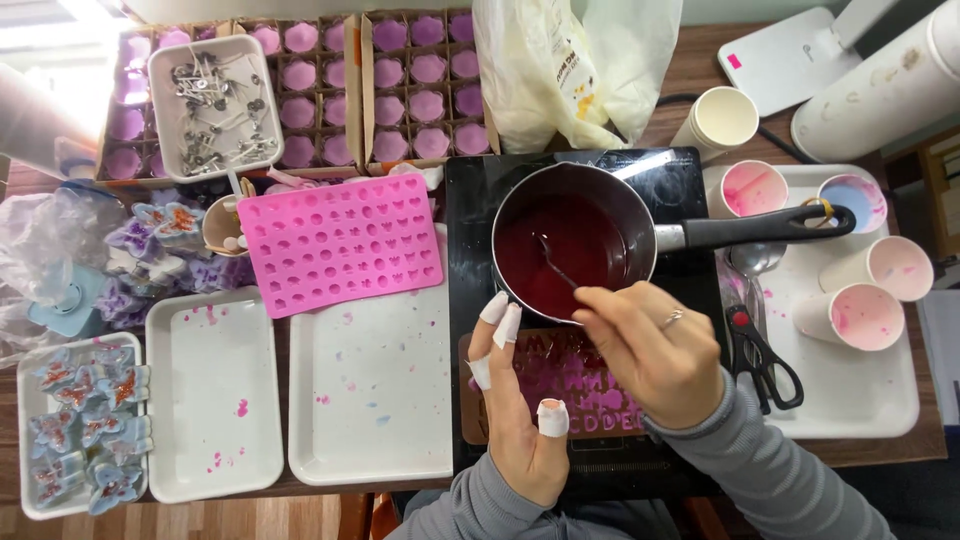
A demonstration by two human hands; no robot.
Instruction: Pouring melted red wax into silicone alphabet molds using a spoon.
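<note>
On the left of the counter (700, 70) we see a pink silicone mould (340, 240) and white trays (370, 390). Our left hand (515, 400), its taped fingers (494, 308) apart and straight, touches the near rim of the saucepan (573, 240) of dark red liquid on the black hob (680, 180). Our right hand (650, 350) has fingers pinched on a thin stirrer (556, 260) dipping into it. Paper cups (865, 315) stand far right.

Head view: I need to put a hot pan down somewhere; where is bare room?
Freest are the two white trays in front of the pink mould: the middle tray and the left tray, bare but for small stains. The right tray is partly taken by cups and scissors. The back, with candle boxes, is crowded.
</note>
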